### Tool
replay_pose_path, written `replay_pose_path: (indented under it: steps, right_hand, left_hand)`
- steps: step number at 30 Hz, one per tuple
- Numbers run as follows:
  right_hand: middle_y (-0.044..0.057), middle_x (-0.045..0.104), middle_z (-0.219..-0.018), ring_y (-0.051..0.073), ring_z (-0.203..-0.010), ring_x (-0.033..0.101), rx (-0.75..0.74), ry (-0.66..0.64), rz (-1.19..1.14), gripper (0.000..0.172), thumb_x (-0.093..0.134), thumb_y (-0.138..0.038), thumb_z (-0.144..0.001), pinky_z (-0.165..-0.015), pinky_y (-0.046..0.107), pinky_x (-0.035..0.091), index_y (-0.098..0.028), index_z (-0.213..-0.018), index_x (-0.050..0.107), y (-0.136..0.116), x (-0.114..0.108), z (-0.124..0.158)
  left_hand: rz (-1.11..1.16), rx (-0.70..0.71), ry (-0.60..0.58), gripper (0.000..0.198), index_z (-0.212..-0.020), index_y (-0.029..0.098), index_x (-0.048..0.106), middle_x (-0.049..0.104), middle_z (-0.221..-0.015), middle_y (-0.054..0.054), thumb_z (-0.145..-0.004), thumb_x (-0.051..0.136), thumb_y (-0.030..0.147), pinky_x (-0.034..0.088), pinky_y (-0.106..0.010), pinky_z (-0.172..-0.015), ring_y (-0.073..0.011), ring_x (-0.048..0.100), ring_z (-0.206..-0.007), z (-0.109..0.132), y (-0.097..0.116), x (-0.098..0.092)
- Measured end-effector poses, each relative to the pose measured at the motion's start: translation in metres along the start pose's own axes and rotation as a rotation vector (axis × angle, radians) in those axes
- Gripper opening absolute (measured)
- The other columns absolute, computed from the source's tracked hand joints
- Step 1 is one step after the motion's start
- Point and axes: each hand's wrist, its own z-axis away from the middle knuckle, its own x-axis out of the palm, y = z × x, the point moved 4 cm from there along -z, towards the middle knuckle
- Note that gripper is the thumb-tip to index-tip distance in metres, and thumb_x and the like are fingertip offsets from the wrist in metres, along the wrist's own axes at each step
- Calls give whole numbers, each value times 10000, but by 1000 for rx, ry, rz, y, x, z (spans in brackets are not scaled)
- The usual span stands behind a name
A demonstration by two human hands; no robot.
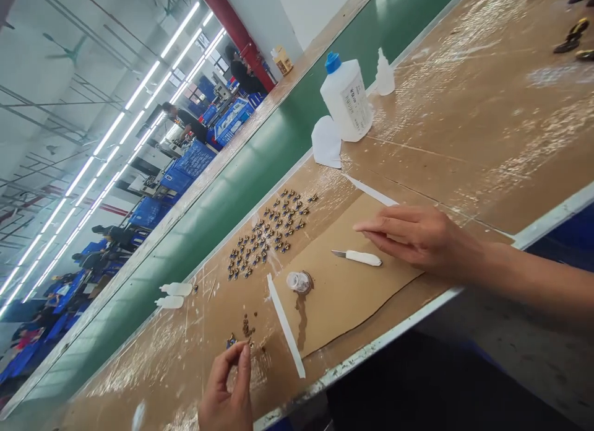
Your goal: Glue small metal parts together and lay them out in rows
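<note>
My left hand [228, 387] is at the front of the bench, thumb and forefinger closed at the tips beside a small pile of tiny brown parts [246, 324]. Anything pinched there is too small to name. A blue-and-gold piece [231, 340] lies just past those fingertips. My right hand [415, 238] hovers over a brown sheet [325, 322], its fingers pressed together; what they hold, if anything, cannot be made out. Under it lies a white-handled knife [362, 257], blade pointing left. A small clear cup [298, 282] stands on the sheet near a wet stain.
Rows of small blue-and-gold pieces [266, 236] lie beyond the sheet. A large white bottle [347, 100] with a blue cap stands farther back, beside a small dropper bottle [385, 75]. Two small white bottles [175, 288] lie at left. White tape strips [285, 326] edge the sheet.
</note>
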Motion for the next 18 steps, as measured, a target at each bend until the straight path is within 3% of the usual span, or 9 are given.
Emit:
replay_pose_path:
  steps: [5, 10, 18]
  right_hand:
    - [24, 651, -777, 101, -658, 577, -45, 16, 24, 194, 538, -110, -889, -614, 238, 461, -175, -1062, 598, -4, -1, -1]
    - [41, 674, -832, 107, -702, 609, -28, -4, 44, 203, 553, -103, -881, -634, 252, 477, -173, -1066, 597, -2, -1, 1]
    - [18, 681, -816, 97, -686, 608, -19, -5, 75, 200, 562, -123, -880, -631, 243, 485, -205, -1058, 605, -2, 0, 1]
  left_hand:
    - [127, -45, 67, 471, -818, 207, 695, 705, -833, -37, -670, 612, 646, 473, -314, -822, -212, 646, -833, 23, -5, 8]
    - [127, -71, -37, 502, -782, 197, 715, 707, -808, -54, -590, 664, 658, 477, -323, -784, -217, 644, -794, 20, -3, 9]
    - [127, -95, -64, 519, -804, 188, 707, 701, -809, -57, -593, 667, 660, 490, -299, -726, -209, 652, -784, 16, -8, 10]
